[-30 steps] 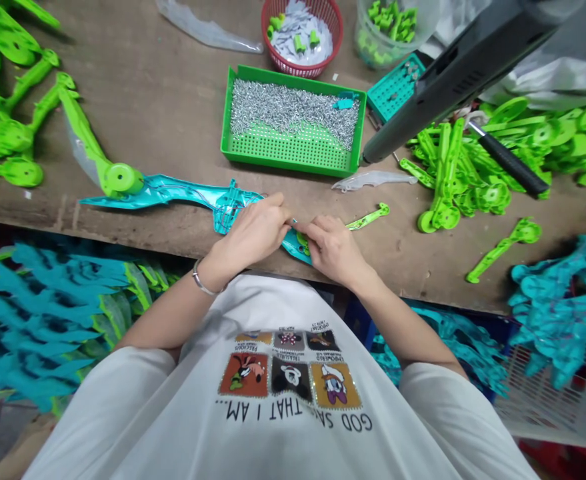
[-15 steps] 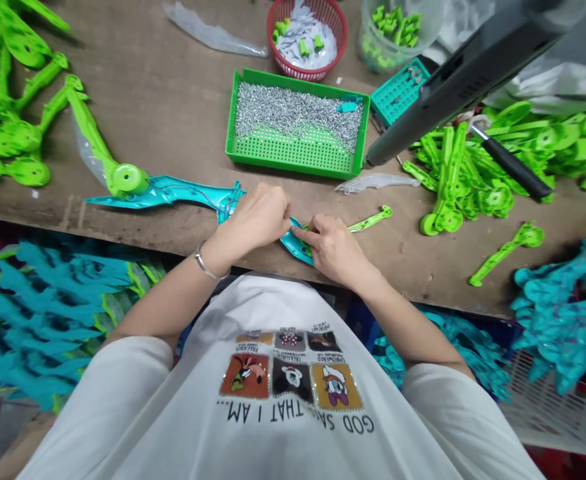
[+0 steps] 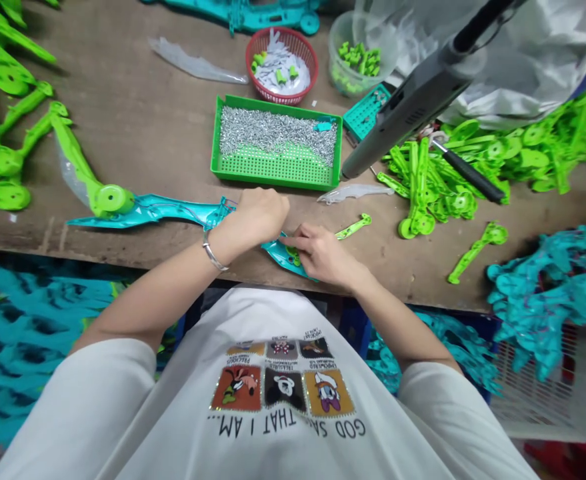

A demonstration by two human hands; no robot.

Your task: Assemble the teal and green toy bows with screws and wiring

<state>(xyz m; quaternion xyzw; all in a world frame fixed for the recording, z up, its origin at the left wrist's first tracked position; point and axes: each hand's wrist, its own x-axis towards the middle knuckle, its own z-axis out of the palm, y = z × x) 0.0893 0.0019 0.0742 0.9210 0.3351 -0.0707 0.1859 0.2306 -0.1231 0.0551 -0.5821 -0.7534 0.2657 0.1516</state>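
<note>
A long teal plastic toy shell (image 3: 163, 210) lies along the near edge of the wooden bench (image 3: 163, 127), with a lime green piece (image 3: 103, 195) fitted at its left. My left hand (image 3: 255, 217) rests closed on the shell's middle. My right hand (image 3: 320, 253) pinches at the shell's right end, where a small green part (image 3: 293, 255) sits. A thin green lever (image 3: 353, 227) lies just right of my fingers. What the fingertips hold is hidden.
A green tray of small silver screws (image 3: 277, 141) stands behind my hands, with a red basket (image 3: 281, 65) and a clear tub (image 3: 357, 63) further back. A hanging grey power screwdriver (image 3: 413, 110) is at right. Green parts are heaped left and right; teal shells (image 3: 543, 293) fill bins below.
The view has tilted so more of the far bench shows. My left hand has shifted slightly back over the shell; my right hand stays pinching at its right end.
</note>
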